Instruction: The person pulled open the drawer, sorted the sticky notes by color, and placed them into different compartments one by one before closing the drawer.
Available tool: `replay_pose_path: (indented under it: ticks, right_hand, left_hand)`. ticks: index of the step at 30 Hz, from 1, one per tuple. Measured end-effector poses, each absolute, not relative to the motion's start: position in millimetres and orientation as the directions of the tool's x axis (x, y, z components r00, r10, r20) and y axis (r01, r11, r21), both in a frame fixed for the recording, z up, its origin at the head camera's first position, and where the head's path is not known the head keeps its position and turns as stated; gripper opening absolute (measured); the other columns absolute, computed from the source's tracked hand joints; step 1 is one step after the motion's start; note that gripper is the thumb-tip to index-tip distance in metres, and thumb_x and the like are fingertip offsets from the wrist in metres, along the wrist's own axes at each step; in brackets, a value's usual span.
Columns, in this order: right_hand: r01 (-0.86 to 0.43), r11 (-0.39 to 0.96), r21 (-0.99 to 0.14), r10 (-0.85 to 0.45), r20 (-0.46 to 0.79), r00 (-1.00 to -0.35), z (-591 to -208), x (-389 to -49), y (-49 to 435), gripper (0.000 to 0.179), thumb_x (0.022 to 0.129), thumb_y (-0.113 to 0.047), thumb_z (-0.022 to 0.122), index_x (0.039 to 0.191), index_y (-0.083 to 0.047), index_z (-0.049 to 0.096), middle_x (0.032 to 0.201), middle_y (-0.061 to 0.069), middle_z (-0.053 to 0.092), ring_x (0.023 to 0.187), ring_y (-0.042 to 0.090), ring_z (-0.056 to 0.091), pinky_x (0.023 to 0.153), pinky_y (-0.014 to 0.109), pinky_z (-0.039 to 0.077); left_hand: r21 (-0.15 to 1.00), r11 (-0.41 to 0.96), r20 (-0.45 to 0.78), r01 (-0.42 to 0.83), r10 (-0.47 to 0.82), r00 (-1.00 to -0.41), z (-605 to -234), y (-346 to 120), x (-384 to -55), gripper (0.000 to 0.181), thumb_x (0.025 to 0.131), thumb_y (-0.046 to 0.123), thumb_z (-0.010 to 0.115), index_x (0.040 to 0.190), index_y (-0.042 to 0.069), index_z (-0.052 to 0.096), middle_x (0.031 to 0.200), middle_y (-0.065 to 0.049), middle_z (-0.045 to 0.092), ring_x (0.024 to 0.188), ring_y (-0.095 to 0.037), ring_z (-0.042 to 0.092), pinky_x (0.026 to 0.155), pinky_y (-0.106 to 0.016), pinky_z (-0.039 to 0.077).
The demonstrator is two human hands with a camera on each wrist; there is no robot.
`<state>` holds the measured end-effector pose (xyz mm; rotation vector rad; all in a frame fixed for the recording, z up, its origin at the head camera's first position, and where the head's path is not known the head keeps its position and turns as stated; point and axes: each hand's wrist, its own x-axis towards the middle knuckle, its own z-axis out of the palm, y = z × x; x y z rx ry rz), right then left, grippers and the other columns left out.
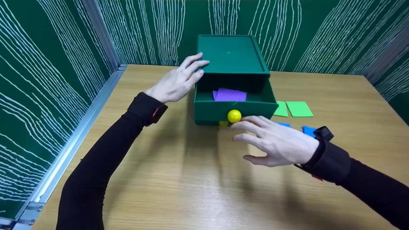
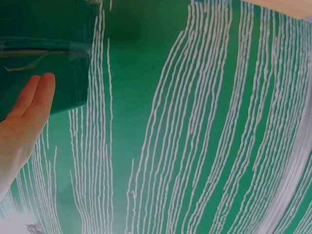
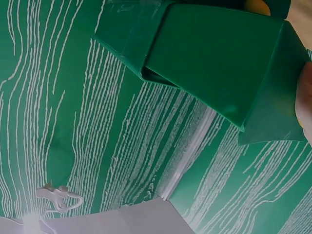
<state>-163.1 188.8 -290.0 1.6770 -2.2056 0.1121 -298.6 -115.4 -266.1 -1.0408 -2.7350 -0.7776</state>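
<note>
A green drawer unit (image 1: 231,54) stands at the back middle of the table, its upper drawer (image 1: 211,111) pulled out. Flat purple pieces (image 1: 231,95) lie inside that drawer. My left hand (image 1: 179,78) is at the unit's left side, fingers extended against its top edge. On the drawer front is a round yellow knob (image 1: 234,116), and a second yellow piece (image 1: 223,123) shows partly below it. My right hand (image 1: 271,140) is just right of the knob, fingers spread and loosely bent, with the foremost fingertips close to it; whether they touch is unclear.
Light green squares (image 1: 299,109) lie on the wooden table (image 1: 153,191) right of the unit. Blue pieces (image 1: 308,131) lie nearer, partly hidden by my right hand and wrist. Green walls with white wavy lines (image 1: 166,28) enclose the back and sides.
</note>
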Motion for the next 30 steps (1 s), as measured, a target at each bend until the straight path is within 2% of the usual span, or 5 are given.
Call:
replay_pose_path:
  ticks: [4, 10, 15, 24, 30]
  right_hand:
    - [-0.933, 0.332, 0.135, -0.907, 0.318, -0.277, -290.3, -175.0, 189.7, 0.051, 0.085, -0.034, 0.078, 0.125, -0.01, 0.058, 0.139, 0.011, 0.056, 0.124, 0.03, 0.052, 0.102, 0.044, 0.047]
    - [-0.917, 0.383, 0.106, -0.887, 0.32, -0.334, -290.6, -195.1, 189.9, 0.053, 0.083, -0.032, 0.08, 0.127, -0.011, 0.059, 0.14, 0.014, 0.054, 0.12, 0.033, 0.054, 0.099, 0.047, 0.05]
    - [-0.903, 0.422, 0.076, -0.873, 0.301, -0.383, -288.9, -210.2, 188.4, 0.052, 0.084, -0.032, 0.08, 0.127, -0.011, 0.059, 0.141, 0.015, 0.053, 0.12, 0.034, 0.053, 0.098, 0.048, 0.051]
    - [-0.888, 0.46, -0.007, -0.855, 0.267, -0.445, -286.5, -231.2, 184.3, 0.051, 0.087, -0.033, 0.078, 0.128, -0.01, 0.059, 0.142, 0.013, 0.051, 0.121, 0.035, 0.052, 0.102, 0.05, 0.049]
    - [-0.89, 0.456, -0.011, -0.855, 0.272, -0.441, -287.8, -235.0, 182.3, 0.051, 0.087, -0.033, 0.078, 0.129, -0.011, 0.059, 0.141, 0.014, 0.051, 0.12, 0.034, 0.052, 0.101, 0.049, 0.05]
  left_hand:
    - [0.426, 0.634, 0.274, 0.646, 0.59, -0.76, -265.8, -115.3, -298.6, 0.051, 0.109, 0.043, 0.025, 0.156, 0.023, 0.035, 0.168, -0.001, 0.017, 0.13, -0.023, 0.056, 0.103, -0.04, 0.049]
    - [0.429, 0.631, 0.273, 0.646, 0.591, -0.759, -264.5, -115.3, -298.5, 0.052, 0.109, 0.043, 0.023, 0.155, 0.023, 0.036, 0.168, 0.0, 0.018, 0.131, -0.023, 0.055, 0.097, -0.037, 0.05]
    - [0.429, 0.63, 0.276, 0.648, 0.591, -0.758, -264.6, -115.5, -298.5, 0.052, 0.109, 0.042, 0.023, 0.155, 0.023, 0.036, 0.168, -0.001, 0.018, 0.131, -0.023, 0.055, 0.099, -0.037, 0.049]
    - [0.426, 0.637, 0.27, 0.643, 0.588, -0.762, -266.3, -114.9, -298.0, 0.051, 0.109, 0.042, 0.024, 0.155, 0.023, 0.036, 0.168, 0.0, 0.017, 0.137, -0.024, 0.051, 0.102, -0.036, 0.049]
    - [0.428, 0.643, 0.272, 0.636, 0.579, -0.769, -266.0, -116.6, -298.9, 0.051, 0.109, 0.042, 0.024, 0.155, 0.024, 0.037, 0.168, 0.001, 0.018, 0.136, -0.024, 0.051, 0.104, -0.036, 0.048]
